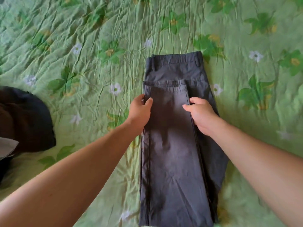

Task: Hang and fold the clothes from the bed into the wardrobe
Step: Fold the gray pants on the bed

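One green floral bed (pixel 82 38) carries grey trousers (pixel 172 161), folded flat at its middle, hem doubled toward waistband; dark clothes pile (pixel 24 120) lies well left. My left grip (pixel 140 112) and right grip (pixel 201 115) each pinch a leg edge.

A bed (pixel 246 115) fills the whole view. A light green, crinkled, quilted fabric bedspread (pixel 98 27) covers its entire visible surface. The print consists of dark green leaf clusters with yellow centres (pixel 111 52) and small white flowers (pixel 115 89), scattered at irregular spacing. Fine creases run mostly from the far edge of the bed towards the near edge. Lighting is bright and even. The bedspread appears paler and more yellow near the near left corner. Shadows on the fabric are soft. The far corners of the view are blurred.
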Tool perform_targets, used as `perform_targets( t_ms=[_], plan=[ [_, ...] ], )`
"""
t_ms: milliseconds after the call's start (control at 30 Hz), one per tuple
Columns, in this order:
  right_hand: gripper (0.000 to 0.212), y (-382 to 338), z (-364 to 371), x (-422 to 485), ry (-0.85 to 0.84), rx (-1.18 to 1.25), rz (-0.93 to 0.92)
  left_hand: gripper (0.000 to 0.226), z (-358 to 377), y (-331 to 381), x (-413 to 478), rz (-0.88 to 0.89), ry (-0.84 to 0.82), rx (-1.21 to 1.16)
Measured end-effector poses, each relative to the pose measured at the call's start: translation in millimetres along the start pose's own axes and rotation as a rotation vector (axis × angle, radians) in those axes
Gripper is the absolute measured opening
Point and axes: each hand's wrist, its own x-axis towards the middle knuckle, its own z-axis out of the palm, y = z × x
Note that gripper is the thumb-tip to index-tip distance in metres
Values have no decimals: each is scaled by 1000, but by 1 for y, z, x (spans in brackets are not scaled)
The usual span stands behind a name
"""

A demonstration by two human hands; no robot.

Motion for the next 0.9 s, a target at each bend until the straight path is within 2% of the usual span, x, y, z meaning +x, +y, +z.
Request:
perform_targets(
  t_ms=[133, 233, 333, 433, 567, 633, 667, 767, 900],
  plan=[
    [7, -30, -2, 27, 48, 67, -57, 8, -3, 24, 42, 35, 13, -13],
    [2, -39, 0, 58, 82, 34, -57, 26, 0, 40, 73, 24, -28, 23],
    [14, -28, 0, 81, 62, -65, -13, 33, 5, 39, 91, 30, -84, 171],
    [39, -15, -5, 94, 21, -62, 36, 29, 6, 33, 96, 7, -118, 218],
    [40, -20, -4, 95, -14, -62, 52, 33, 6, 33, 85, 23, -90, 190],
    [49, -21, -4, 82, -17, -58, 50, 37, 5, 30, 64, 46, -71, 179],
    [47, -19, -6, 71, -14, -56, 47, 39, 2, 25, 52, 51, -67, 171],
    [22, 6, -20, 31, 44, -85, 48, 40, -14, 4, 10, -12, -72, 110],
    [13, 49, -42, -29, 23, -103, 124, 20, -37, -26, -47, -142, -73, -23]
  ],
)
